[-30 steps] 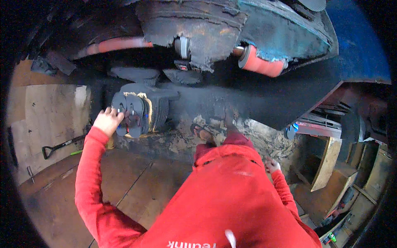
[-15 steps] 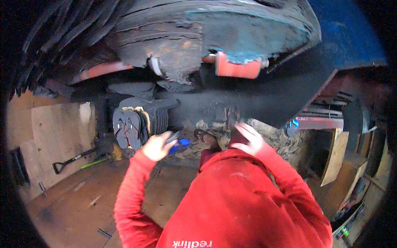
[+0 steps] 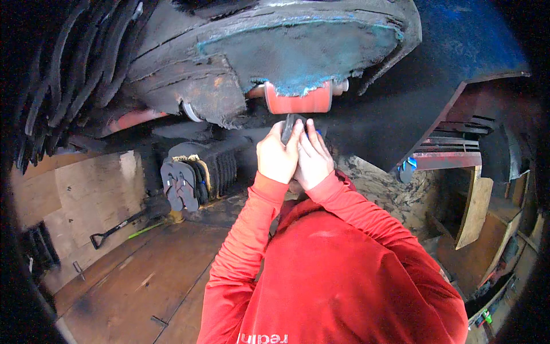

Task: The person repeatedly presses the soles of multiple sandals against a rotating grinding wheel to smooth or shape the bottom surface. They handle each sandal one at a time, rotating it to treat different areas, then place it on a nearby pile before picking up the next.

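Red-sleeved hands raised together under a worn red roller.

Left hand [image 3: 277, 159] and right hand [image 3: 313, 161] press side by side, fingers closed round a small dark flat piece [image 3: 289, 125], seemingly rubber, held just below the roller [image 3: 299, 101]; stacked sandal soles [image 3: 184, 182] stand well apart, leftward.

No packages, labels, signs, screens (workshop clutter only)

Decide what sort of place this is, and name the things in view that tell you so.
Probably a small sandal-making workshop. A stack of dark flip-flop soles stands by a big, grimy roller machine, both hands press a dark piece up at its orange roller, and a shovel lies on the plywood floor.
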### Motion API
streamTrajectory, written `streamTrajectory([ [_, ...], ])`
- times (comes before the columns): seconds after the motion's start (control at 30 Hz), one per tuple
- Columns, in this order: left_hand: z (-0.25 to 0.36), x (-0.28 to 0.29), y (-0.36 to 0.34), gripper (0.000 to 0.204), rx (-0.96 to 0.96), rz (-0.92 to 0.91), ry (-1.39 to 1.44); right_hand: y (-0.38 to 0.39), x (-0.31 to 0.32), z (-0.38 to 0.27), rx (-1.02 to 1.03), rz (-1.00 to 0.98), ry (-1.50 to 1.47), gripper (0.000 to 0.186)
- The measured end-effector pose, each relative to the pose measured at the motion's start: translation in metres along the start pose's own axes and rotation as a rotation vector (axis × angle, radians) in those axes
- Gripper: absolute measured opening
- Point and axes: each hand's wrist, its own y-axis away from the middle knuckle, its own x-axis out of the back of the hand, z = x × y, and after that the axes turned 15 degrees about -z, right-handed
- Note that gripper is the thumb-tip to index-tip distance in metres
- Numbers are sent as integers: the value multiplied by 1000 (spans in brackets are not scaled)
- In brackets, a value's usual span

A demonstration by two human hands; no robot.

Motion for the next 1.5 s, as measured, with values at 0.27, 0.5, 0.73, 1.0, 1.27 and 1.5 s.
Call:
streamTrajectory([
  [0.27,6,2,-15,32,119,-113,-99,-1,14,5,-100,-233,-148,56],
  [0.5,23,10,-2,30,99,-77,-56,0,21,7,49,-99,-49,48],
  [0.73,21,-4,21,30,-67,169,-49,-7,16,23,262,63,53,43],
  [1.0,-8,15,45,35,-307,249,-289,-9,5,34,-86,-205,-2132,71],
  [1.27,32,25,32,33,-223,172,-290,-53,-9,57,-220,-585,-2331,35],
  [1.5,45,11,13,29,-33,128,-197,-49,19,72,-565,-562,-2194,45],
])
